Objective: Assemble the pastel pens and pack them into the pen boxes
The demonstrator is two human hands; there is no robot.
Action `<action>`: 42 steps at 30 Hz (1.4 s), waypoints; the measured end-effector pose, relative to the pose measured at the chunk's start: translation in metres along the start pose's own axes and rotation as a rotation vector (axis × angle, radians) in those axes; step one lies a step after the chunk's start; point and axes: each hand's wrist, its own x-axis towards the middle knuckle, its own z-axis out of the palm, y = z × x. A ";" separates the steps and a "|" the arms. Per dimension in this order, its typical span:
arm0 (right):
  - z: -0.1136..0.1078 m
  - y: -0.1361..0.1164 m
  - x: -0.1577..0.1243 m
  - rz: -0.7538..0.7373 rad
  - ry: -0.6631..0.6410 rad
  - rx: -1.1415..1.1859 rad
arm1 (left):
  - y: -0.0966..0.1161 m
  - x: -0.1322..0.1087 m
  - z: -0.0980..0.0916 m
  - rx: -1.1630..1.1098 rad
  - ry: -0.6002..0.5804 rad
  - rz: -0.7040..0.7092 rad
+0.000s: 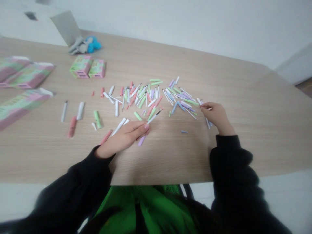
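Note:
My left hand (133,134) is closed on a slim white pen part (153,117) with a dark pointed tip, which sticks out up and to the right. A purple pen piece (141,140) shows just below its fingers. My right hand (215,115) pinches a small white pen piece (199,101) at the right end of a loose pile of pen parts (143,96). The pile mixes white, green, pink, purple and blue pieces, many with dark tips. Partly behind my right hand lie white and bluish pieces (208,123).
Single pen parts, such as a red piece (72,126) and a green piece (97,119), lie on the left. Pink-green boxes (81,66) stand behind them, with larger cartons (23,105) farther left. A grey and blue bundle (85,45) rests by the wall.

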 end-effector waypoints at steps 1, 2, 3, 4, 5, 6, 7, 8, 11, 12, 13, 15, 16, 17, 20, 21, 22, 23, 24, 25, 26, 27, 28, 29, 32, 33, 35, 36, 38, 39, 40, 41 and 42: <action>0.004 0.007 0.000 0.022 -0.015 -0.030 | 0.000 0.000 0.000 -0.006 -0.011 -0.005; 0.009 0.011 0.000 0.037 -0.031 -0.045 | 0.000 -0.001 0.000 -0.011 -0.020 -0.010; 0.012 0.013 -0.001 0.041 -0.045 -0.053 | -0.001 -0.001 -0.001 -0.013 -0.026 -0.014; 0.016 0.014 -0.001 0.035 -0.056 -0.058 | -0.002 -0.001 -0.001 -0.013 -0.031 -0.019; 0.018 0.014 -0.002 0.025 -0.063 -0.061 | -0.003 -0.001 0.000 -0.010 -0.033 -0.026; 0.021 0.014 -0.002 0.015 -0.069 -0.065 | -0.004 -0.001 0.000 -0.005 -0.033 -0.034; 0.022 0.013 -0.002 0.005 -0.073 -0.069 | -0.005 -0.001 0.000 0.000 -0.034 -0.042; 0.024 0.013 -0.003 -0.004 -0.077 -0.073 | -0.006 -0.001 0.001 0.005 -0.037 -0.050; 0.027 0.014 -0.002 -0.011 -0.084 -0.087 | -0.008 0.000 0.001 0.018 -0.044 -0.071; 0.027 0.014 -0.001 -0.009 -0.084 -0.092 | -0.008 0.000 0.001 0.025 -0.042 -0.074; 0.026 0.015 0.000 -0.005 -0.081 -0.099 | -0.008 0.000 0.001 0.035 -0.036 -0.076; 0.023 0.018 0.005 0.011 -0.062 -0.116 | -0.007 -0.001 0.001 0.054 -0.024 -0.075; 0.021 0.020 0.008 0.022 -0.049 -0.125 | -0.006 -0.001 0.001 0.060 -0.019 -0.072; 0.019 0.021 0.011 0.035 -0.035 -0.136 | -0.004 -0.002 0.000 0.064 -0.014 -0.068; 0.013 0.026 0.025 0.060 -0.029 -0.163 | -0.001 -0.001 0.000 0.073 -0.001 -0.049; 0.011 0.027 0.030 0.057 -0.041 -0.169 | -0.001 -0.001 0.000 0.078 0.006 -0.046; 0.010 0.027 0.035 0.048 -0.056 -0.174 | -0.001 -0.001 -0.001 0.081 0.014 -0.047; 0.009 0.027 0.040 0.034 -0.073 -0.179 | -0.002 0.000 -0.001 0.081 0.024 -0.053; 0.008 0.026 0.044 0.019 -0.091 -0.184 | -0.003 0.000 -0.002 0.078 0.039 -0.063; 0.008 0.024 0.049 0.004 -0.110 -0.188 | -0.004 0.000 -0.003 0.072 0.056 -0.074; 0.007 0.021 0.053 -0.010 -0.127 -0.193 | -0.006 0.000 -0.005 0.064 0.074 -0.082; 0.007 0.018 0.057 -0.024 -0.142 -0.197 | -0.007 0.000 -0.006 0.058 0.093 -0.089; 0.006 0.015 0.060 -0.039 -0.154 -0.201 | -0.009 -0.001 -0.008 0.053 0.113 -0.095; 0.006 0.011 0.062 -0.053 -0.161 -0.205 | -0.010 -0.002 -0.010 0.047 0.134 -0.099; 0.006 0.001 0.067 -0.086 -0.168 -0.219 | -0.012 -0.005 -0.015 0.030 0.201 -0.102; 0.007 -0.001 0.068 -0.092 -0.176 -0.225 | -0.012 -0.006 -0.016 0.032 0.219 -0.102; 0.009 -0.004 0.069 -0.099 -0.195 -0.238 | -0.011 -0.007 -0.018 0.047 0.236 -0.093; 0.011 -0.004 0.069 -0.102 -0.203 -0.243 | -0.011 -0.008 -0.018 0.058 0.239 -0.085; 0.013 -0.006 0.069 -0.111 -0.210 -0.249 | -0.009 -0.008 -0.020 0.072 0.255 -0.071; 0.014 -0.007 0.068 -0.116 -0.211 -0.249 | -0.008 -0.009 -0.021 0.070 0.271 -0.068; 0.014 -0.010 0.068 -0.125 -0.213 -0.247 | -0.008 -0.009 -0.022 0.066 0.289 -0.070; 0.014 -0.013 0.068 -0.137 -0.219 -0.245 | -0.007 -0.009 -0.024 0.063 0.303 -0.076; 0.014 -0.017 0.067 -0.153 -0.229 -0.242 | -0.007 -0.010 -0.026 0.064 0.310 -0.082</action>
